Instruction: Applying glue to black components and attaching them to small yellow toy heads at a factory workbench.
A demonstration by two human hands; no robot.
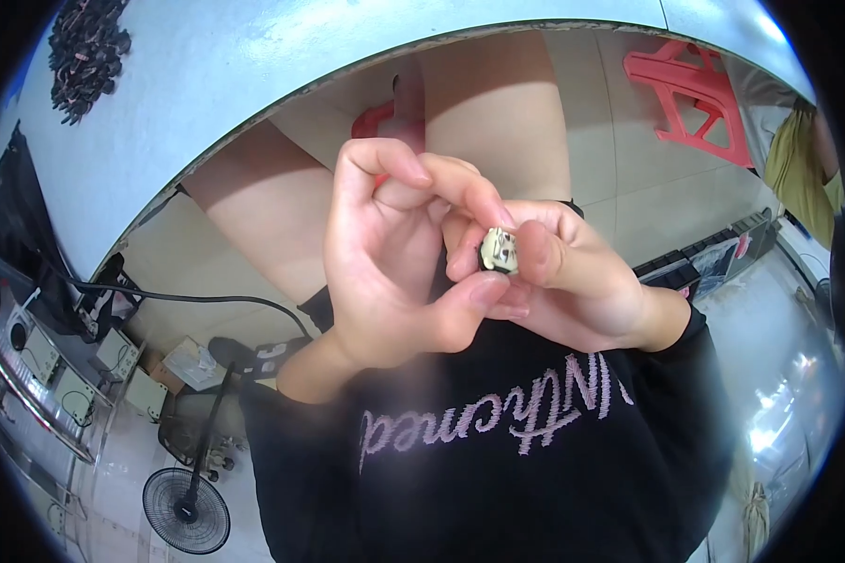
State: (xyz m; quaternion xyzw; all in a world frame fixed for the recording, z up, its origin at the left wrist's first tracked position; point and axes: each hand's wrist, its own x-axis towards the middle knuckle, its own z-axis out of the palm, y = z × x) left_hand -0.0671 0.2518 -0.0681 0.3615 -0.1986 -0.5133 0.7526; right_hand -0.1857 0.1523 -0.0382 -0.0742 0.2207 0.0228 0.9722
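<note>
Between the fingertips of both hands is a small cream and black piece (501, 251), which looks like a tiny toy head with dark marks on its pale side. My left hand (376, 258) closes on it from the left, with its thumb below and index fingertip above. On the other side my right hand (587, 277) pinches the piece, its thumb against the pale side. The fingers hide part of the piece. Both hands are raised over my lap, in front of my black top (498, 450) and short of the table edge.
The pale table (282, 56) curves across the far side, with a pile of small black parts (89, 56) at its far left. A red plastic stool (690, 98) stands at far right. A black cable (207, 298) and a fan (187, 509) are at left.
</note>
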